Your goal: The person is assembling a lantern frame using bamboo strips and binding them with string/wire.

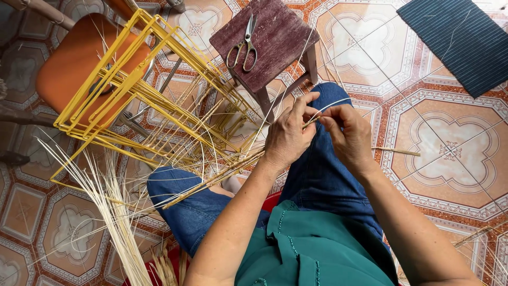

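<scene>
Over our green top (pixel 312 249), our left hand (pixel 288 135) and right hand (pixel 346 135) both pinch a pale cane strip (pixel 330 106) beside the yellow wire frame (pixel 132 90).

Both bare forearms are reaching forward from the body and angling inward, bringing the hands close together above the knees. The left hand (pixel 288 135) is curling, thumb and fingers pinching shut. The right hand (pixel 346 132) is facing it, fingertips pinching too.
</scene>
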